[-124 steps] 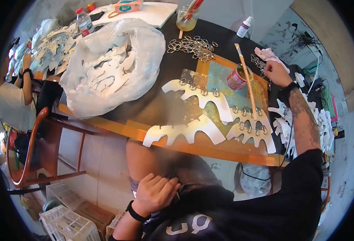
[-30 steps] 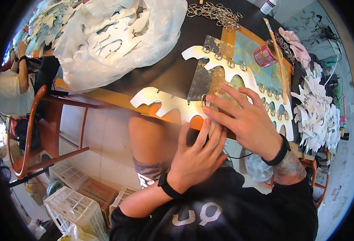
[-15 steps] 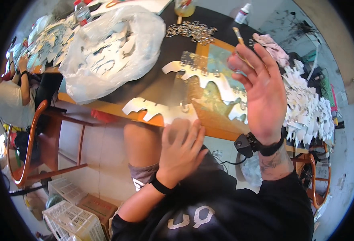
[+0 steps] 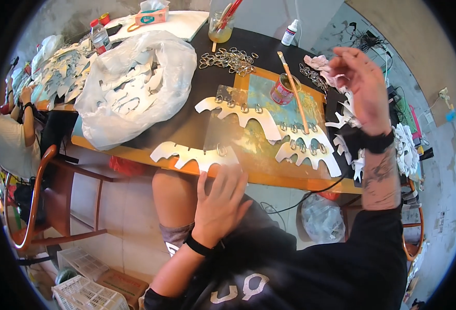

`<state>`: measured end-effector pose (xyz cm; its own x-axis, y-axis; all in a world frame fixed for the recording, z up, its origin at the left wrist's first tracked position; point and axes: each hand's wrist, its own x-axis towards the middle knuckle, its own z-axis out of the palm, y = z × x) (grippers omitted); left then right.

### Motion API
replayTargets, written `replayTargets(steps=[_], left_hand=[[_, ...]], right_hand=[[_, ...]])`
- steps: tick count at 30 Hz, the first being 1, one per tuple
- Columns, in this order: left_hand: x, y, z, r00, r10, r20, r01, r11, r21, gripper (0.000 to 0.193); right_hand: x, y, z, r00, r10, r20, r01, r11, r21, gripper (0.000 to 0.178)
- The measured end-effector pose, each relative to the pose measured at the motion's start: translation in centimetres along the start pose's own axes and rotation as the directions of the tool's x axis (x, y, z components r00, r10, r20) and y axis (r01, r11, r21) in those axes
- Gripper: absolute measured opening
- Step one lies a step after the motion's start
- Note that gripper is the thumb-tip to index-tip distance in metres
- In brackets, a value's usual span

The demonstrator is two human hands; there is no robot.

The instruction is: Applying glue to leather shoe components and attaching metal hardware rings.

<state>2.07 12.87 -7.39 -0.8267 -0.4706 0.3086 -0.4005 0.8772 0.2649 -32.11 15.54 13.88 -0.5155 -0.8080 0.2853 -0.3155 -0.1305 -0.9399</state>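
Note:
My left hand (image 4: 220, 204) grips the near edge of a white scalloped cut-out (image 4: 186, 154) that hangs over the front edge of the table (image 4: 290, 178). A metal ring (image 4: 221, 151) sits on that cut-out just beyond my fingers. My right hand (image 4: 359, 85) is raised in the air over the right side of the table, fingers loosely bent, with nothing visible in it. Below it lie two more white cut-outs (image 4: 241, 112) (image 4: 310, 150) fitted with rows of metal rings, on a teal and orange board (image 4: 261, 88).
A red can (image 4: 281, 92) with a long brush (image 4: 292, 85) stands on the board. A ring pile (image 4: 228, 59), a brush jar (image 4: 220, 28), a glue bottle (image 4: 290, 32) and a bag of cut-outs (image 4: 135, 88) lie farther back. Another person (image 4: 13, 139) sits left, by a chair (image 4: 36, 206).
My right hand has lifted off the cut-out and swung up to the right. My left hand has stayed at the cut-out's near edge. The view has tilted toward the table.

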Motion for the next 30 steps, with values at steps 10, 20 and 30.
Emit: replayTargets(steps=[10, 20, 30], left_hand=[[0.2, -0.2, -0.4, 0.998, 0.034, 0.046, -0.036, 0.999, 0.037, 0.071], [1.3, 1.4, -0.3, 0.991, 0.079, 0.107, -0.077, 0.997, -0.023, 0.070], [1.8, 1.0, -1.3, 0.994, 0.103, 0.035, -0.097, 0.984, -0.146, 0.068]], right_hand=[[12.3, 13.1, -13.1, 0.928, 0.319, 0.191, 0.031, 0.445, -0.895, 0.021], [14.8, 21.5, -12.0, 0.934, 0.276, 0.225, 0.215, 0.067, -0.974, 0.024], [13.3, 16.1, -12.8, 0.946, 0.056, 0.319, 0.268, 0.418, -0.868, 0.022]])
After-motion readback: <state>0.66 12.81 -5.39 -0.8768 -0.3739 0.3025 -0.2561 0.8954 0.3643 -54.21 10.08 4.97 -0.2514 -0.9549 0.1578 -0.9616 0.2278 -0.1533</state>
